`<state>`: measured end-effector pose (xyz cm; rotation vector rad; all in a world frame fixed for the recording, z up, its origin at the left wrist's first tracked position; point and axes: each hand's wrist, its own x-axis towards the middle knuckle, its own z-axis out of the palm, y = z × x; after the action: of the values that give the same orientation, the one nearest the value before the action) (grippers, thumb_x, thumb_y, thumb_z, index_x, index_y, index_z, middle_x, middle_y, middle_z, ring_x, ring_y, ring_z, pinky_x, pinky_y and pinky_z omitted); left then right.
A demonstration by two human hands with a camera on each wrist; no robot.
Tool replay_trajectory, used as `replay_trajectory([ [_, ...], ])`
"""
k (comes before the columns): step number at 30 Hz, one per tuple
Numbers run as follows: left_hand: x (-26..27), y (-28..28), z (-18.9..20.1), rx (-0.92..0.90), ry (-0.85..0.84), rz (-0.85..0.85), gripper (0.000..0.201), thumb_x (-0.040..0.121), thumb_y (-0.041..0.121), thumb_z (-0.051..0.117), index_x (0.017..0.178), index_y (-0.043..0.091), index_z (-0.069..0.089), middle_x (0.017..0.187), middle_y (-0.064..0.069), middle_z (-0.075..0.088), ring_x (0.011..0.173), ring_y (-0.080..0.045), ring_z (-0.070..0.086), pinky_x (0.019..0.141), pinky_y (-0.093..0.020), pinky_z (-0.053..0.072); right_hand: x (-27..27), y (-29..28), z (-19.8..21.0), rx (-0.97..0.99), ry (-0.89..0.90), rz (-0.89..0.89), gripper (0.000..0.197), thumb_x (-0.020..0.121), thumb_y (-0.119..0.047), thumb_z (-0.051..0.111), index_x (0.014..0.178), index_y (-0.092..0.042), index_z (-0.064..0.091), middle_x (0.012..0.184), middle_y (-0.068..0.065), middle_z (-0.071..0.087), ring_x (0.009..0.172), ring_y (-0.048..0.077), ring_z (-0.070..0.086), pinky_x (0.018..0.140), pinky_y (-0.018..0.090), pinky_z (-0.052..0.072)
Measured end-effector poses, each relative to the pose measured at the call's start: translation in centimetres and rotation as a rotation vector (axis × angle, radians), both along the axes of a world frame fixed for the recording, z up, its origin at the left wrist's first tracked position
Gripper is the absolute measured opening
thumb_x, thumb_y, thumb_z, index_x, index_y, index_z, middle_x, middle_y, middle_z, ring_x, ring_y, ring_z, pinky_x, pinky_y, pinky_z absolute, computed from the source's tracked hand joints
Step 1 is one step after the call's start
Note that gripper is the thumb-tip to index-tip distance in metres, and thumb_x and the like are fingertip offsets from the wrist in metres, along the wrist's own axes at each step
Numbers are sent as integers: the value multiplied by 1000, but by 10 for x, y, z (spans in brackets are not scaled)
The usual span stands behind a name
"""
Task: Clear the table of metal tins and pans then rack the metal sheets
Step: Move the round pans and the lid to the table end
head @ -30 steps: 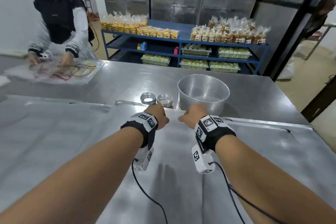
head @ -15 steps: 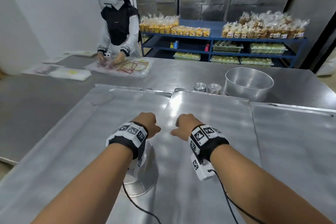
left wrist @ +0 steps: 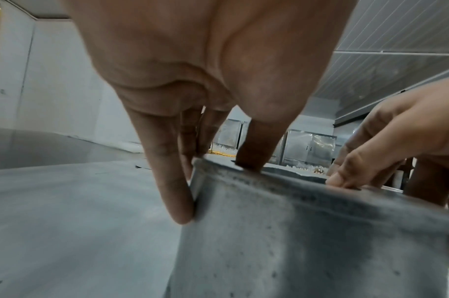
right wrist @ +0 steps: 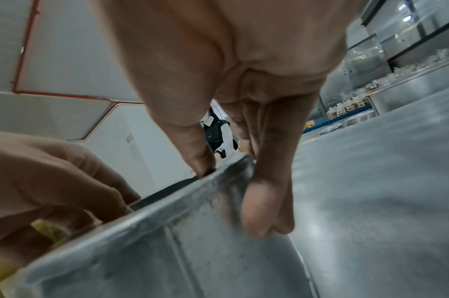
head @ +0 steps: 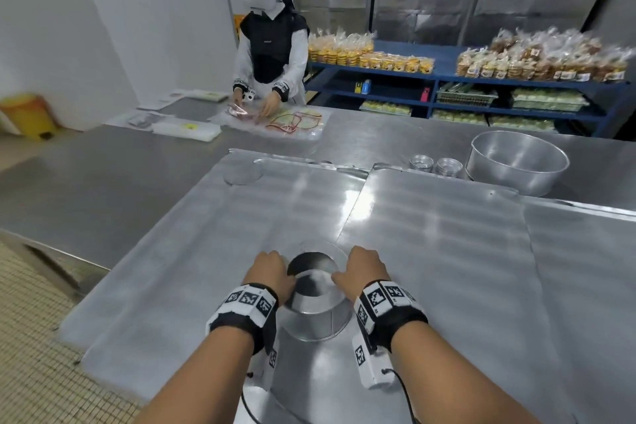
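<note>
Both hands have dropped from hovering above the sheets onto a round metal pan [head: 315,303] near the table's front edge. Left hand [head: 272,277] and right hand [head: 361,274] each pinch its rim, thumb inside, fingers [left wrist: 172,181] outside. It stands on the metal sheets [head: 430,234].

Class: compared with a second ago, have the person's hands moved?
Yes. Both hands came back from beside the small tins to grip the near round tin.
</note>
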<state>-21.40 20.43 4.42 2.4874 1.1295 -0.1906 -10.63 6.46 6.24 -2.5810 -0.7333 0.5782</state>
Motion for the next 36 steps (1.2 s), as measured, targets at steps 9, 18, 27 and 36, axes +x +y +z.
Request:
replay_trajectory([
  [9,-2,-21,33,-98,-221,42,51,81,29,73,119,10,45,116,-14,58,102,-33,60,85,-39,53,-6,-29,13,152,56,-244,52,73,-30,76,109,-8,45,93,4,53,87,28,64,61,27,46],
  [18,24,-74,53,-648,-515,220,79,65,84,45,99,15,59,104,-10,66,94,-34,67,70,-51,63,0,-109,29,254,-68,-298,51,72,-28,73,108,-20,38,108,4,48,84,26,53,69,29,40],
  [27,41,-149,48,-1001,-583,184,32,98,33,56,129,32,49,108,3,59,93,-21,59,88,-35,51,9,-192,21,427,121,-389,71,71,-20,69,137,-31,43,120,-3,60,102,19,62,85,32,53],
  [36,40,-202,45,-1175,-682,98,50,54,5,45,100,17,61,73,-1,44,72,-22,39,61,-30,35,19,-251,13,900,345,-642,26,57,-37,58,83,-40,63,92,-2,64,81,22,57,71,34,41],
])
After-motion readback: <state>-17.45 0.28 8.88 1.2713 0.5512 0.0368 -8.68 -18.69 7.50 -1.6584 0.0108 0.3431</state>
